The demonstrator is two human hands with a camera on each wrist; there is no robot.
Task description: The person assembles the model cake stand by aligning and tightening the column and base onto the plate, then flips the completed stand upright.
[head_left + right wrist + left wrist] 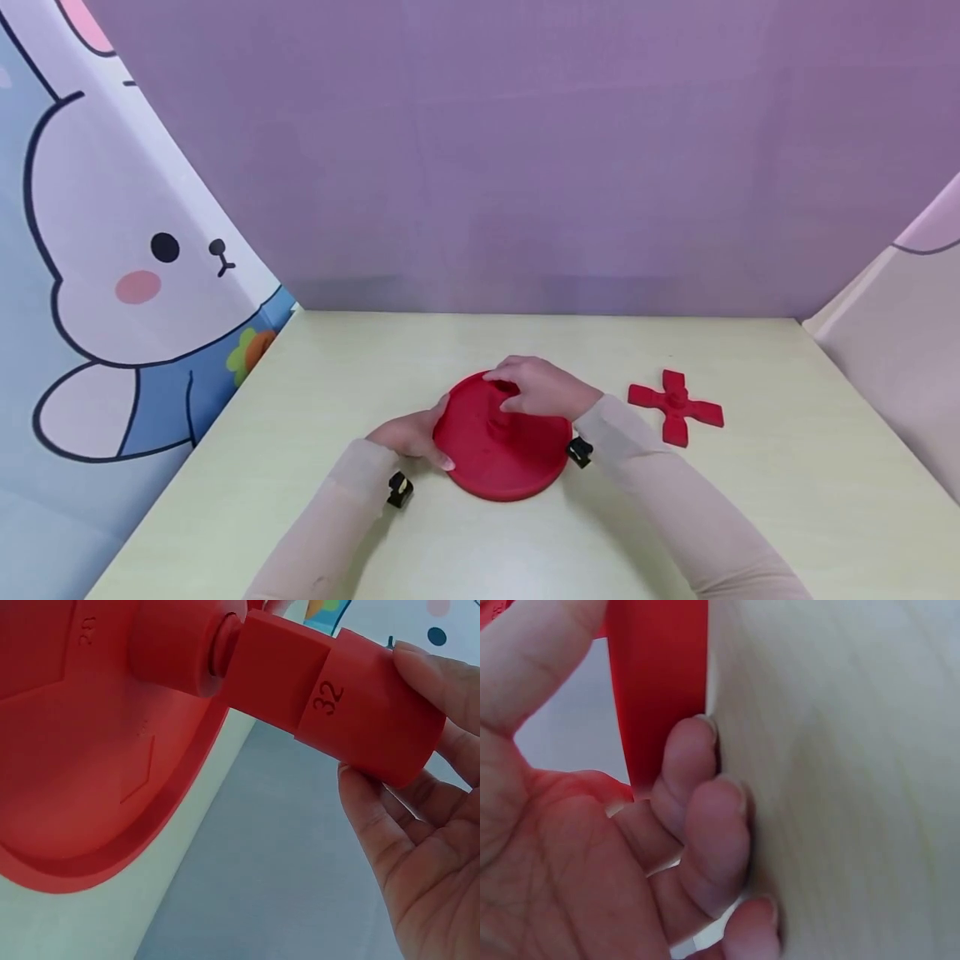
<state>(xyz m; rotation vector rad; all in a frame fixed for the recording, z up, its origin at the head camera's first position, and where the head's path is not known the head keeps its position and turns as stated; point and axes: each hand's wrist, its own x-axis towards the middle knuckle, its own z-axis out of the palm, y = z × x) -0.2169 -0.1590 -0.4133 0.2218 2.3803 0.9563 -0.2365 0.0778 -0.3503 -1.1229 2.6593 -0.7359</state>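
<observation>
A round red plastic base (480,454) with a raised rim lies on the table. My left hand (412,435) grips its left edge, the thumb over the near side; curled fingers (712,832) meet the red side wall in the left wrist view. At the base's middle, a short post (169,645) stands up. My right hand (551,387) pinches a red cylindrical piece (367,712) marked "32" between thumb and fingers. Its square-sided end meets the threaded tip of the post. How far the threads engage is hidden.
A red four-armed cross piece (675,406) with a central knob lies on the pale table (750,500), right of the base. A purple panel (525,167) rises behind the table. Printed side panels stand at left and right, the left one showing a cartoon rabbit (112,250).
</observation>
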